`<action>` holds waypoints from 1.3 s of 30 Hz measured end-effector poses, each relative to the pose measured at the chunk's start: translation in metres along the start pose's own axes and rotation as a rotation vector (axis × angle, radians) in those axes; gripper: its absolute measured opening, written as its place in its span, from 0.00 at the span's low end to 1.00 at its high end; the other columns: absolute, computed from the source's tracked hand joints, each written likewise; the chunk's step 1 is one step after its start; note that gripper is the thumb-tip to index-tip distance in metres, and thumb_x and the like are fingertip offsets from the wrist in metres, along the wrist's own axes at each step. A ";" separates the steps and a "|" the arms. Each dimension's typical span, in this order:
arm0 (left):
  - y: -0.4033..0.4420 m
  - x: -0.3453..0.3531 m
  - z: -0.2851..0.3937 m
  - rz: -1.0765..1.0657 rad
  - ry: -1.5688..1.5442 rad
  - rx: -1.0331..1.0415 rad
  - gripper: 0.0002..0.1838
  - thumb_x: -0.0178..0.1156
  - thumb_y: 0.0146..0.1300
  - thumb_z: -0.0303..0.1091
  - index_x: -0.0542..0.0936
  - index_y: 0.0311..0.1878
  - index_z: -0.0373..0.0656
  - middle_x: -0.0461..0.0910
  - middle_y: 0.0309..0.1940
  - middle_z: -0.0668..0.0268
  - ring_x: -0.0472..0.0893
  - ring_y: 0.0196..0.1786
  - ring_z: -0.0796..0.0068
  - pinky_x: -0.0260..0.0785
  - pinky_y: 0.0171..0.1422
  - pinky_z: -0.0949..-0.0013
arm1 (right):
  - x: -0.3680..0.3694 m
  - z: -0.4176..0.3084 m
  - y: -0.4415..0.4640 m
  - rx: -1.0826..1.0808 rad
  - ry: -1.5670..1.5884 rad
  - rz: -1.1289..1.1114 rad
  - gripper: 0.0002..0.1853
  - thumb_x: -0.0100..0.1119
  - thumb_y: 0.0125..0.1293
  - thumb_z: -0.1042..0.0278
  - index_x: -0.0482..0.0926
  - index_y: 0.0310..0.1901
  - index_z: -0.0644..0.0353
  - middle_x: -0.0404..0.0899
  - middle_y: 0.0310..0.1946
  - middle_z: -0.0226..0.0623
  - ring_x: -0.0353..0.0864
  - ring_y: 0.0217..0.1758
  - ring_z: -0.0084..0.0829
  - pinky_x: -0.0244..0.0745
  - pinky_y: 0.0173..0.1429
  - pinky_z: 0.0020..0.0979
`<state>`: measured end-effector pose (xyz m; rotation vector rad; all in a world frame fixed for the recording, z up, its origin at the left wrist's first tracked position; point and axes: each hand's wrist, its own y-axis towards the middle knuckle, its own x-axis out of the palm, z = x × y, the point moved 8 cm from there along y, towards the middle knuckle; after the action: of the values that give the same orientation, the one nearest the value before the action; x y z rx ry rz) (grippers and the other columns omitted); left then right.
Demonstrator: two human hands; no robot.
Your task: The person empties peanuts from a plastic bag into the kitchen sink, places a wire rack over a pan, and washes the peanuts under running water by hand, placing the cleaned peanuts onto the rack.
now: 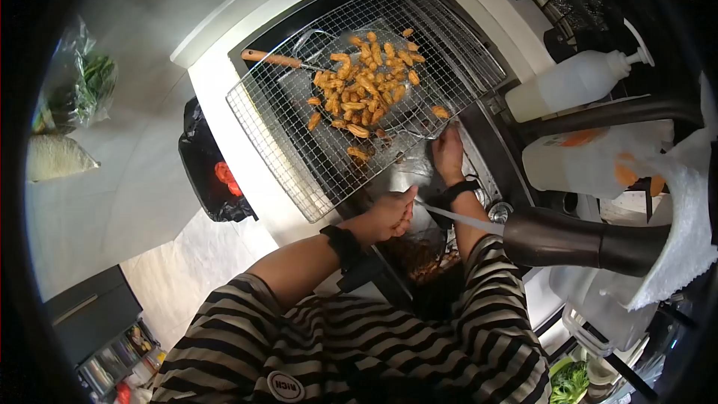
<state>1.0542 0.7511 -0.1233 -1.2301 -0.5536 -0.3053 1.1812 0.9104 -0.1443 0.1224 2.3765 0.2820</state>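
In the head view, a pile of peanuts (pixel 366 84) lies on a wire rack (pixel 295 172) over the sink (pixel 473 151), a wooden handle (pixel 271 58) beside them. The left hand (pixel 393 214) is closed, fingers curled, at the water stream (pixel 467 220) from the dark faucet (pixel 553 238); the right hand (pixel 448 154) reaches to just beside the rack's edge, and whether its partly hidden fingers grip anything cannot be told.

Orange-brown, unshelled peanuts (pixel 366 84) lie heaped (a few strays apart) on a silvery wire rack (pixel 288 161).
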 end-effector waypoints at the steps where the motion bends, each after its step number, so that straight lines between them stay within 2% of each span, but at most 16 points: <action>1: 0.000 -0.003 -0.001 0.032 -0.002 0.017 0.24 0.51 0.59 0.58 0.68 0.23 0.44 0.64 0.16 0.71 0.62 0.15 0.81 0.50 0.15 0.77 | 0.010 0.004 0.003 -0.065 -0.003 0.049 0.11 0.50 0.51 0.79 0.72 0.38 0.65 0.74 0.36 0.54 0.73 0.37 0.52 0.69 0.44 0.42; 4: -0.008 -0.006 0.007 0.038 0.069 0.036 0.22 0.53 0.60 0.54 0.70 0.29 0.42 0.66 0.20 0.70 0.64 0.18 0.81 0.54 0.17 0.78 | 0.042 0.011 0.007 -0.042 -0.149 -0.082 0.16 0.48 0.52 0.79 0.73 0.45 0.66 0.75 0.39 0.53 0.73 0.41 0.49 0.69 0.48 0.39; 8: -0.016 -0.009 0.013 0.042 0.049 0.050 0.19 0.53 0.61 0.51 0.72 0.35 0.41 0.67 0.22 0.71 0.66 0.20 0.83 0.55 0.18 0.79 | 0.053 0.009 -0.004 -0.286 -0.371 -0.276 0.16 0.44 0.55 0.78 0.74 0.46 0.62 0.73 0.46 0.50 0.71 0.49 0.49 0.66 0.55 0.38; 9: -0.016 -0.012 0.012 0.054 0.030 0.059 0.19 0.53 0.61 0.50 0.72 0.36 0.41 0.68 0.23 0.70 0.66 0.20 0.83 0.55 0.18 0.79 | 0.052 0.016 -0.009 -0.118 -0.288 -0.351 0.15 0.44 0.54 0.78 0.75 0.44 0.62 0.74 0.44 0.50 0.72 0.47 0.48 0.67 0.53 0.38; 13: -0.002 -0.022 0.007 0.081 -0.015 0.074 0.15 0.54 0.62 0.45 0.73 0.38 0.41 0.69 0.26 0.70 0.68 0.22 0.82 0.58 0.20 0.80 | 0.023 0.002 -0.050 -0.188 -0.320 -0.364 0.11 0.49 0.57 0.74 0.76 0.40 0.65 0.76 0.40 0.49 0.74 0.46 0.46 0.69 0.50 0.37; 14: 0.002 -0.024 0.006 0.092 -0.020 0.073 0.14 0.54 0.62 0.43 0.73 0.38 0.41 0.70 0.27 0.70 0.69 0.23 0.81 0.59 0.21 0.80 | 0.026 0.024 -0.066 -0.032 -0.137 -0.523 0.09 0.52 0.57 0.77 0.76 0.40 0.64 0.78 0.37 0.41 0.77 0.38 0.39 0.72 0.41 0.32; 16: 0.004 -0.024 0.006 0.110 0.020 0.076 0.14 0.53 0.63 0.44 0.73 0.39 0.41 0.71 0.28 0.69 0.72 0.27 0.78 0.66 0.27 0.79 | 0.029 0.049 -0.101 0.636 0.753 -0.523 0.09 0.53 0.58 0.80 0.75 0.41 0.63 0.78 0.35 0.31 0.76 0.33 0.25 0.70 0.35 0.24; 17: 0.008 -0.023 0.003 0.127 0.006 0.031 0.15 0.53 0.63 0.45 0.73 0.39 0.41 0.71 0.29 0.68 0.72 0.29 0.77 0.67 0.28 0.78 | -0.001 0.004 -0.100 0.720 0.823 -0.504 0.06 0.52 0.61 0.79 0.74 0.40 0.63 0.76 0.33 0.27 0.71 0.31 0.16 0.66 0.33 0.18; 21: 0.011 0.000 -0.010 0.000 -0.111 -0.099 0.23 0.46 0.63 0.57 0.74 0.35 0.43 0.73 0.34 0.66 0.74 0.34 0.73 0.72 0.36 0.69 | -0.051 -0.077 -0.107 0.584 0.729 -0.502 0.06 0.53 0.60 0.77 0.71 0.39 0.64 0.73 0.31 0.28 0.70 0.30 0.18 0.67 0.33 0.20; 24: 0.004 0.018 -0.008 -0.084 -0.137 -0.080 0.23 0.42 0.64 0.57 0.73 0.34 0.46 0.74 0.33 0.67 0.75 0.36 0.71 0.72 0.42 0.64 | -0.070 -0.123 -0.111 0.282 0.222 -0.533 0.10 0.52 0.58 0.78 0.71 0.43 0.66 0.77 0.39 0.39 0.77 0.40 0.28 0.71 0.43 0.28; 26: 0.010 0.014 -0.005 -0.096 -0.125 -0.041 0.20 0.41 0.66 0.54 0.73 0.36 0.47 0.75 0.32 0.68 0.75 0.37 0.72 0.72 0.42 0.65 | -0.080 -0.151 -0.110 0.269 0.231 -0.544 0.13 0.47 0.58 0.82 0.70 0.46 0.66 0.75 0.45 0.41 0.75 0.47 0.30 0.70 0.48 0.28; 31: -0.006 0.022 0.011 -0.190 -0.189 0.053 0.16 0.49 0.63 0.49 0.74 0.31 0.46 0.75 0.30 0.67 0.75 0.30 0.74 0.72 0.34 0.69 | -0.085 -0.163 -0.103 0.436 0.808 -0.421 0.22 0.35 0.57 0.89 0.67 0.52 0.66 0.67 0.55 0.40 0.67 0.59 0.30 0.66 0.59 0.29; 34: -0.013 0.007 0.015 -0.084 -0.163 0.073 0.16 0.53 0.62 0.48 0.72 0.29 0.45 0.73 0.26 0.68 0.73 0.26 0.75 0.68 0.28 0.75 | -0.093 -0.124 -0.097 0.535 0.593 -0.142 0.15 0.37 0.55 0.89 0.70 0.41 0.64 0.74 0.36 0.33 0.73 0.41 0.24 0.71 0.45 0.24; 35: -0.018 0.001 0.015 0.012 -0.191 0.087 0.17 0.55 0.61 0.48 0.70 0.24 0.45 0.70 0.23 0.69 0.70 0.23 0.78 0.60 0.20 0.80 | -0.088 -0.105 -0.100 0.591 0.599 -0.088 0.14 0.40 0.53 0.90 0.71 0.38 0.63 0.73 0.33 0.32 0.72 0.37 0.23 0.69 0.40 0.24; 38: -0.045 -0.001 0.020 -0.026 -0.168 0.073 0.19 0.54 0.61 0.49 0.67 0.22 0.46 0.67 0.20 0.70 0.67 0.20 0.79 0.53 0.15 0.81 | -0.039 -0.062 -0.128 0.699 0.831 -0.214 0.13 0.43 0.52 0.89 0.71 0.38 0.64 0.73 0.33 0.33 0.72 0.36 0.22 0.69 0.39 0.24; 39: -0.056 0.002 0.023 -0.029 -0.159 0.076 0.20 0.54 0.61 0.50 0.67 0.21 0.47 0.67 0.20 0.70 0.66 0.19 0.80 0.48 0.12 0.82 | -0.022 -0.068 -0.136 0.712 0.702 -0.329 0.13 0.46 0.50 0.88 0.71 0.39 0.65 0.74 0.34 0.34 0.73 0.38 0.24 0.69 0.42 0.25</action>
<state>1.0218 0.7551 -0.0721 -1.1799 -0.7148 -0.2103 1.1501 0.7633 -0.1135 -0.0525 3.0208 -0.8146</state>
